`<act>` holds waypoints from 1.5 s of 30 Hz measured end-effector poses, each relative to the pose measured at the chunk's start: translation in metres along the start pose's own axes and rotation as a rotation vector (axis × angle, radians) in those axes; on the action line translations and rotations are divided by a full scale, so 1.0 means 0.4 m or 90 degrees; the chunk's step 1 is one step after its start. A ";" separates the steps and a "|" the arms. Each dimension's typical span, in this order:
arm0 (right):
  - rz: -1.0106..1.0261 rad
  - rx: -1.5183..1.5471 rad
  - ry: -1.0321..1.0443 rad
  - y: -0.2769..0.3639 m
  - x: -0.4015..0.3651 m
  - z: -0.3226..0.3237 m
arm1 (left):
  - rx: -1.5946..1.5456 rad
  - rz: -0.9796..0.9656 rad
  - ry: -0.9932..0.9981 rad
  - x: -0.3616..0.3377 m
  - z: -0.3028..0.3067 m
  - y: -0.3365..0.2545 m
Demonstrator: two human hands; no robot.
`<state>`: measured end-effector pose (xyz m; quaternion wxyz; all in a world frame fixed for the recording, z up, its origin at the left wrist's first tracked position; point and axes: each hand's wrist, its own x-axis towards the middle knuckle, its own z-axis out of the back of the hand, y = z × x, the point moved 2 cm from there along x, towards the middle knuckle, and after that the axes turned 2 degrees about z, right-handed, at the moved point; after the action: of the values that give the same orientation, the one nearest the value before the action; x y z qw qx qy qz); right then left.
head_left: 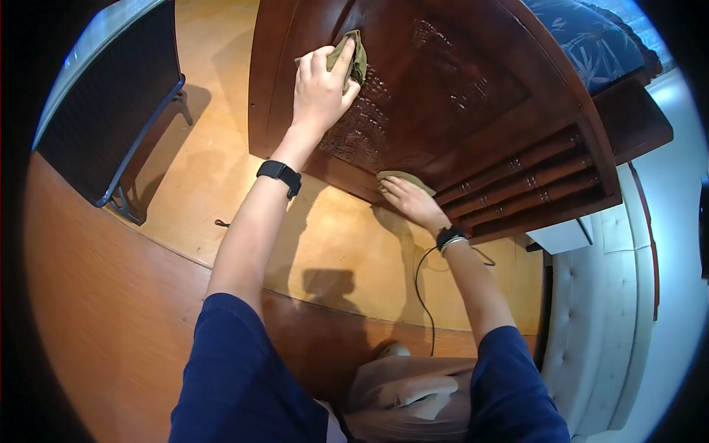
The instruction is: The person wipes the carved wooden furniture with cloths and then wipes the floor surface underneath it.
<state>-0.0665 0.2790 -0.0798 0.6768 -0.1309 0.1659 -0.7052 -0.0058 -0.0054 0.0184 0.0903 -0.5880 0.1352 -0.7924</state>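
My left hand point(323, 90) presses a crumpled olive-green cloth point(357, 65) against the upper left of a dark, glossy wooden bed end panel point(443, 125), its fingers bent over the fabric. Lower down, my right hand point(415, 204) holds another olive cloth point(405, 178) at the panel's near edge, fingers laid over it. Shiny, wet-looking streaks show on the panel between the two hands. Turned wooden spindles point(517, 181) fill the panel's right part. The undersides of both cloths are hidden.
A dark ribbed panel on metal feet point(122, 111) stands on the left. A black cable point(419, 288) runs over the wooden floor point(347, 244) below my right wrist. White tufted upholstery point(591, 295) lines the right side. Blue patterned bedding point(583, 44) lies behind the panel.
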 end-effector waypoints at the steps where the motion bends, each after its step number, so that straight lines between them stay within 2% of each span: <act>1: 0.008 0.010 -0.016 -0.003 0.003 0.014 | -0.007 0.003 0.001 -0.006 0.000 0.007; 3: 0.001 0.004 -0.216 -0.036 0.007 0.085 | -0.010 0.007 0.003 -0.037 0.007 0.020; 7: -0.210 -0.088 -0.574 -0.152 0.081 0.324 | 0.025 0.018 0.072 -0.147 -0.008 0.060; 9: -0.283 -0.111 -0.692 -0.181 0.112 0.407 | 0.064 0.073 0.106 -0.222 -0.027 0.082; 11: -0.309 -0.103 -0.744 -0.186 0.148 0.434 | 0.095 0.090 0.146 -0.291 -0.054 0.089; 14: -0.309 -0.125 -0.706 -0.173 0.196 0.370 | 0.094 0.137 0.245 -0.362 -0.061 0.084; 17: -0.176 -0.117 -0.527 -0.133 0.233 0.277 | 0.045 0.178 0.274 -0.366 -0.053 0.076; 19: -0.126 -0.140 -0.406 -0.070 0.238 0.199 | -0.029 0.146 0.216 -0.323 -0.039 0.062; 22: -0.059 -0.099 -0.224 -0.012 0.206 0.100 | -0.064 0.092 0.066 -0.192 -0.020 0.015; 23: -0.060 -0.097 -0.225 -0.006 0.193 0.083 | -0.071 0.078 0.020 -0.141 -0.013 0.001; 26: 0.088 -0.126 -0.120 0.002 0.161 0.040 | -0.092 -0.013 -0.068 -0.015 0.017 -0.040; 27: 0.078 -0.130 -0.117 0.000 0.156 0.055 | -0.094 -0.030 -0.056 0.014 0.022 -0.052; 29: 0.032 -0.045 -0.197 -0.017 0.133 0.095 | -0.064 -0.036 -0.040 0.029 0.007 -0.062; 31: -0.059 -0.060 -0.420 -0.070 0.120 0.173 | -0.040 -0.047 -0.016 -0.011 -0.008 -0.057; 33: -0.166 -0.164 -0.526 -0.142 0.095 0.307 | 0.010 -0.093 0.041 -0.073 -0.026 -0.047; 35: -0.235 -0.284 -0.593 -0.208 0.052 0.398 | 0.033 -0.130 0.045 -0.135 -0.039 -0.030; 37: -0.297 -0.300 -0.738 -0.256 0.011 0.483 | 0.092 -0.190 0.155 -0.190 -0.047 -0.013; 39: -0.354 -0.314 -0.825 -0.276 -0.006 0.488 | 0.077 -0.192 0.185 -0.228 -0.040 -0.003; 42: -0.300 -0.280 -0.760 -0.241 0.011 0.396 | 0.081 -0.166 0.255 -0.243 -0.038 0.004; 43: -0.278 -0.261 -0.686 -0.219 0.007 0.335 | 0.079 -0.168 0.252 -0.234 -0.039 0.000; 45: -0.154 -0.218 -0.499 -0.154 -0.001 0.227 | 0.035 -0.178 0.200 -0.213 -0.033 -0.007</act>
<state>-0.0856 0.2760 0.0281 0.5695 -0.5172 -0.0058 -0.6389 0.0063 0.0243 -0.0617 -0.0267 -0.4675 0.0430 -0.8825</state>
